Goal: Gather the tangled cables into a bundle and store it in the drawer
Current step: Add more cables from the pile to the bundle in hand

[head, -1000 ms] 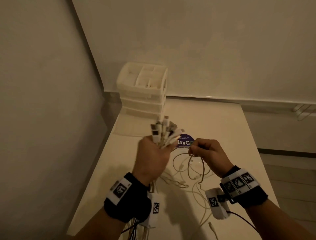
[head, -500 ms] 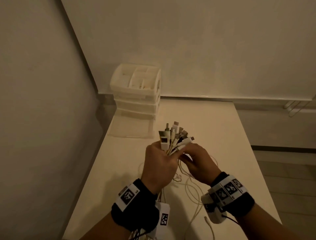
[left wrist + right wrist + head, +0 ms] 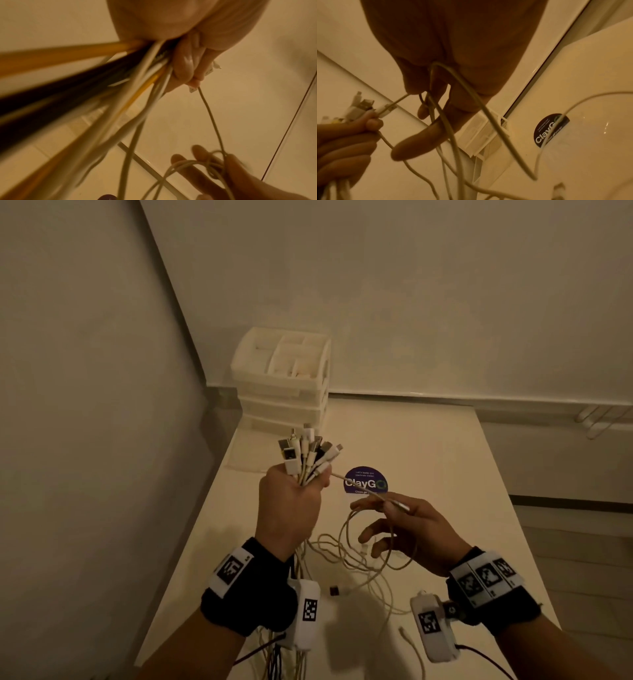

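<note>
Cable (image 3: 471, 97) looped over fingers (image 3: 435, 93)

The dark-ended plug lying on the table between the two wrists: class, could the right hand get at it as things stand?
Probably yes, but not freely: the right hand hovers close above the plug, with nothing solid between, yet it already pinches a cable stretched from the left hand.

A pale surface (image 3: 428, 446) fills the corner between two plain walls (image 3: 411, 285). A round dark sticker (image 3: 365, 481) with white lettering lies flat near its middle, apart from the corner. Past the right edge of the surface, low against the far wall, pale bent tubes like a rack (image 3: 596, 419) show, too dim to identify.
</note>
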Action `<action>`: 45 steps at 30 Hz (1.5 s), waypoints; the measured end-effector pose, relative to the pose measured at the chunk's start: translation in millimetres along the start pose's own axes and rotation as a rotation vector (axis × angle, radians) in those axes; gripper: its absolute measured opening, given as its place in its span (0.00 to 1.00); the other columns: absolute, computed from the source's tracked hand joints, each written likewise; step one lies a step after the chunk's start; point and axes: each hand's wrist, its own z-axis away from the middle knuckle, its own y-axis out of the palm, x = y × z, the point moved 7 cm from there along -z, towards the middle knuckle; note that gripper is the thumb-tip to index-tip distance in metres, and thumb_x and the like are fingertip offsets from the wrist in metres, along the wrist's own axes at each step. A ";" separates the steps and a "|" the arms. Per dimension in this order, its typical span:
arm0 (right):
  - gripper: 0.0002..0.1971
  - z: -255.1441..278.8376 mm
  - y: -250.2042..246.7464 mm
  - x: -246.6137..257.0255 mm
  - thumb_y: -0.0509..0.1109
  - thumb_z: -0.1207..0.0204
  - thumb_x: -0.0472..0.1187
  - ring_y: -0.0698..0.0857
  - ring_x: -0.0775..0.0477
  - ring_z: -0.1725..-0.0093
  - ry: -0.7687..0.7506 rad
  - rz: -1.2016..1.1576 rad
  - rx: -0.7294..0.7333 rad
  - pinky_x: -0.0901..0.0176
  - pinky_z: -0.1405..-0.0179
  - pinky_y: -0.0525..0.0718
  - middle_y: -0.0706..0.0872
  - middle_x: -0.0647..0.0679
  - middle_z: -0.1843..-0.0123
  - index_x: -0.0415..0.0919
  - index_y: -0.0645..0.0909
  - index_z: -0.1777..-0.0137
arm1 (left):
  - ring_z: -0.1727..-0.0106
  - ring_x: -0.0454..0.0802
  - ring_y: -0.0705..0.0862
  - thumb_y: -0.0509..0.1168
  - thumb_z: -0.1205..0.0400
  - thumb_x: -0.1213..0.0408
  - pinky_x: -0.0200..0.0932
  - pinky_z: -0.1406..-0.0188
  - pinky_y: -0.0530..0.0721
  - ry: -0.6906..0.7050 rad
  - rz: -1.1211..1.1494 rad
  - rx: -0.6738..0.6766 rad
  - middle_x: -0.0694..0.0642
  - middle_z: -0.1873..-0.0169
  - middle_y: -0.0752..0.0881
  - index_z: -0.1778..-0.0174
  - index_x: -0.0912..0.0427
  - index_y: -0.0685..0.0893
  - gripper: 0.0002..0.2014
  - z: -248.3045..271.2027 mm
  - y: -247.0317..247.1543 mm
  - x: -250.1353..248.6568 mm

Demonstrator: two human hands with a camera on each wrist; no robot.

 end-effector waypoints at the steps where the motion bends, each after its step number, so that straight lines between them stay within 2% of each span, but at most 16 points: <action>1: 0.24 0.4 -0.5 -0.5 0.69 0.20 0.49 0.86 0.29 0.50 0.010 -0.013 0.001 0.45 0.61 0.88 0.82 0.34 0.32 0.29 0.79 0.33 | 0.83 0.34 0.76 0.71 0.21 0.64 0.38 0.73 0.71 -0.005 0.003 0.008 0.40 0.86 0.79 0.74 0.50 0.84 0.14 1.3 0.3 0.0; 5: 0.20 3.4 -8.9 -1.9 0.54 0.14 0.42 0.85 0.34 0.59 0.029 -0.057 -0.100 0.53 0.70 0.83 0.86 0.37 0.36 0.32 0.79 0.31 | 0.81 0.37 0.76 0.72 0.22 0.63 0.40 0.69 0.73 -0.037 0.023 -0.046 0.42 0.86 0.79 0.75 0.51 0.84 0.14 -3.5 -8.5 7.7; 7: 0.19 3.1 -20.2 -5.6 0.53 0.13 0.40 0.81 0.42 0.67 0.018 0.084 -0.218 0.57 0.72 0.75 0.91 0.43 0.50 0.31 0.82 0.37 | 0.79 0.39 0.77 0.72 0.22 0.62 0.40 0.67 0.74 -0.032 0.022 -0.065 0.43 0.84 0.80 0.74 0.51 0.84 0.13 -6.2 -12.7 9.4; 9: 0.17 1.7 -32.4 -9.2 0.56 0.13 0.39 0.73 0.47 0.72 -0.014 0.250 -0.352 0.59 0.74 0.68 0.84 0.47 0.67 0.30 0.84 0.46 | 0.79 0.37 0.78 0.72 0.22 0.61 0.39 0.67 0.73 -0.017 0.028 -0.049 0.42 0.82 0.81 0.73 0.50 0.85 0.13 -3.7 -11.8 5.4; 11: 0.14 1.2 -40.8 -7.0 0.59 0.14 0.38 0.69 0.49 0.73 -0.059 0.363 -0.454 0.60 0.75 0.67 0.78 0.49 0.72 0.31 0.85 0.50 | 0.81 0.39 0.77 0.71 0.21 0.62 0.38 0.69 0.72 -0.028 0.048 -0.056 0.43 0.85 0.79 0.73 0.51 0.84 0.13 -2.8 -12.8 5.9; 13: 0.11 4.0 -47.6 -3.3 0.62 0.15 0.37 0.70 0.54 0.74 -0.084 0.458 -0.529 0.63 0.74 0.69 0.75 0.51 0.75 0.37 0.87 0.51 | 0.80 0.53 0.76 0.71 0.20 0.62 0.44 0.71 0.74 -0.019 0.078 -0.102 0.52 0.84 0.76 0.73 0.51 0.83 0.14 -5.1 -19.9 7.5; 16: 0.07 9.2 -60.3 -5.0 0.66 0.18 0.37 0.72 0.53 0.73 -0.078 0.560 -0.618 0.61 0.70 0.73 0.76 0.49 0.74 0.42 0.86 0.55 | 0.62 0.81 0.78 0.70 0.20 0.62 0.73 0.67 0.80 0.012 0.129 -0.169 0.60 0.69 0.80 0.71 0.52 0.84 0.12 -7.5 -30.2 5.8; 19: 0.08 7.3 -66.9 -8.1 0.67 0.19 0.38 0.75 0.50 0.70 -0.046 0.820 -0.676 0.57 0.67 0.74 0.80 0.50 0.72 0.41 0.78 0.62 | 0.62 0.84 0.76 0.71 0.21 0.60 0.67 0.71 0.79 0.016 0.181 -0.218 0.61 0.79 0.74 0.71 0.53 0.85 0.11 -8.4 -37.2 5.6; 21: 0.08 5.2 -75.9 -12.7 0.65 0.20 0.37 0.77 0.47 0.68 -0.004 0.932 -0.740 0.54 0.68 0.72 0.81 0.47 0.70 0.38 0.75 0.62 | 0.63 0.84 0.73 0.71 0.23 0.57 0.48 0.70 0.74 -0.008 0.241 -0.238 0.51 0.84 0.72 0.69 0.54 0.85 0.09 -11.2 -40.8 10.4; 23: 0.08 3.3 -87.9 -21.9 0.63 0.19 0.37 0.78 0.42 0.67 0.070 1.007 -0.769 0.54 0.70 0.70 0.82 0.46 0.70 0.37 0.74 0.60 | 0.67 0.81 0.69 0.71 0.21 0.60 0.43 0.69 0.71 0.001 0.274 -0.201 0.60 0.80 0.71 0.66 0.55 0.85 0.09 -11.4 -40.2 10.5; 26: 0.04 5.0 -102.2 -33.5 0.63 0.17 0.38 0.84 0.37 0.58 0.139 1.006 -0.797 0.56 0.66 0.71 0.87 0.43 0.61 0.39 0.77 0.52 | 0.84 0.45 0.69 0.69 0.19 0.63 0.39 0.74 0.67 0.028 0.225 -0.066 0.51 0.85 0.71 0.69 0.53 0.86 0.11 -8.1 -31.6 4.3; 29: 0.14 8.6 -105.4 -25.4 0.64 0.18 0.36 0.83 0.36 0.39 0.099 0.939 -0.849 0.58 0.46 0.74 0.85 0.39 0.39 0.36 0.76 0.34 | 0.88 0.38 0.68 0.67 0.17 0.64 0.34 0.81 0.65 -0.014 0.219 0.044 0.42 0.87 0.74 0.65 0.58 0.84 0.10 -7.2 -25.3 4.6; 32: 0.26 6.5 -68.3 12.3 0.69 0.22 0.33 0.80 0.46 0.33 -0.113 0.964 -0.743 0.59 0.39 0.73 0.80 0.47 0.30 0.41 0.70 0.24 | 0.89 0.41 0.63 0.66 0.17 0.62 0.33 0.84 0.64 -0.043 0.215 0.126 0.45 0.88 0.70 0.68 0.60 0.83 0.13 -5.4 -26.3 7.3; 36: 0.30 -1.8 30.6 38.4 0.71 0.22 0.40 0.78 0.68 0.34 -0.231 0.952 -0.227 0.76 0.34 0.72 0.81 0.62 0.32 0.52 0.66 0.22 | 0.88 0.42 0.62 0.65 0.16 0.63 0.33 0.84 0.63 -0.084 0.232 0.233 0.46 0.87 0.69 0.67 0.63 0.83 0.13 0.4 -25.1 8.0; 42: 0.13 -6.1 98.9 33.0 0.63 0.16 0.39 0.87 0.57 0.45 -0.311 0.870 0.000 0.61 0.44 0.84 0.89 0.55 0.48 0.44 0.77 0.34 | 0.87 0.46 0.58 0.64 0.16 0.63 0.33 0.82 0.61 -0.082 0.258 0.355 0.55 0.84 0.64 0.65 0.66 0.82 0.13 14.4 -40.3 4.8; 45: 0.23 -17.5 101.7 4.1 0.68 0.23 0.32 0.82 0.59 0.38 -0.121 0.755 0.112 0.61 0.38 0.82 0.85 0.57 0.39 0.51 0.74 0.30 | 0.88 0.44 0.58 0.62 0.15 0.67 0.32 0.83 0.60 -0.039 0.327 0.392 0.54 0.86 0.63 0.65 0.69 0.80 0.13 19.9 -53.1 -8.4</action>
